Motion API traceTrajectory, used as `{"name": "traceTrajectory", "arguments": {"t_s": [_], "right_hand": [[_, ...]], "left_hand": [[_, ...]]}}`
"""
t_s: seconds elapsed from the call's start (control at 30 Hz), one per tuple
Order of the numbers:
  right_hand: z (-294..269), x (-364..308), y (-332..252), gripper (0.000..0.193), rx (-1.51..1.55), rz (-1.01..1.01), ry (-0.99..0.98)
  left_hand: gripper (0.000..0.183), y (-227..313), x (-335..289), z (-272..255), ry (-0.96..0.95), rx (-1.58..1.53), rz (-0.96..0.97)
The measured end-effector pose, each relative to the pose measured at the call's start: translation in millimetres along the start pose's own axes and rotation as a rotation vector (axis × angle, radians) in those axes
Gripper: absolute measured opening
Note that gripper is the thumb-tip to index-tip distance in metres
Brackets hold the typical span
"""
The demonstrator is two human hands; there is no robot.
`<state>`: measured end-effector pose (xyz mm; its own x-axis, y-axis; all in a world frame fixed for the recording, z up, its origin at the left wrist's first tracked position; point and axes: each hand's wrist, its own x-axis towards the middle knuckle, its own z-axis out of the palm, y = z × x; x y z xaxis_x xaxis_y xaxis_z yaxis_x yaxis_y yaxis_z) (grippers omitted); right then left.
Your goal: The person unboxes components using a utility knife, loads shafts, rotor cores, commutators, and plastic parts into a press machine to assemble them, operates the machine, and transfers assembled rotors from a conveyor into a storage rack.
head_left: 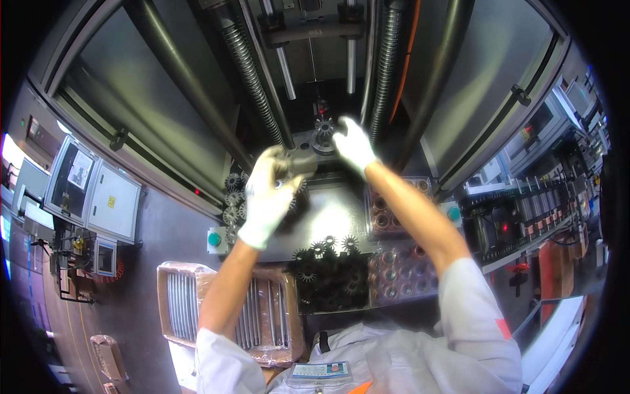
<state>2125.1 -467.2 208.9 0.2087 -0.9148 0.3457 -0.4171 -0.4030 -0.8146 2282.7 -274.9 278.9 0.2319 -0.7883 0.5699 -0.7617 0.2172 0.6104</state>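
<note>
So closest to the camera there's the person's own grey shirt with a badge clipped on the front, and just ahead of it on the left a plastic-lined box full of shiny metal rods, with the left forearm crossing right over it. To the right of that sits a pile of dark toothed parts, and beside those a batch of ring-shaped parts in clear packaging. Past them is a bare metal worktop with a bright glare spot, plus a green button off to the left and another green one off to the right. More toothed wheels are bunched up left of the left hand, which is white-gloved, fingers curled with the thumb standing apart, and there's a blurry greyish piece right at them, can't really tell if it's pinched or not. Further in, the right hand, also gloved, has its index finger and thumb a little apart, just beside an upright toothed part that's sitting on a round base. Behind all that, two ribbed columns rise either side of a dark crossbar in the machine
</note>
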Motion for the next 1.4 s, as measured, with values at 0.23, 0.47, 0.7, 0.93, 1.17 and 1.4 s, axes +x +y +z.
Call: {"name": "traceTrajectory", "arguments": {"t_s": [0.23,0.47,0.7,0.93,1.17,1.4], "right_hand": [[-49,-155,3,0.038,-0.406,-0.387,-0.765],[-36,-177,30,0.02,-0.456,-0.486,-0.938],[-41,-184,35,0.021,-0.412,-0.549,-0.747],[-60,-180,30,0.027,-0.021,-0.597,-0.575],[-102,-144,1,0.024,0.245,-0.209,-0.752],[-72,-98,-20,0.033,0.455,-0.004,-0.581]], "left_hand": [[0.035,-4,87,64,-0.01,-0.025,0.101],[0.03,-2,153,67,-0.418,0.162,0.233],[0.027,-7,137,93,-0.418,0.19,0.073],[0.04,-24,92,100,-0.442,0.501,0.051],[0.025,22,-40,-43,-0.558,0.388,-0.449],[0.043,-95,-335,-37,-0.614,0.637,-0.782]]}}
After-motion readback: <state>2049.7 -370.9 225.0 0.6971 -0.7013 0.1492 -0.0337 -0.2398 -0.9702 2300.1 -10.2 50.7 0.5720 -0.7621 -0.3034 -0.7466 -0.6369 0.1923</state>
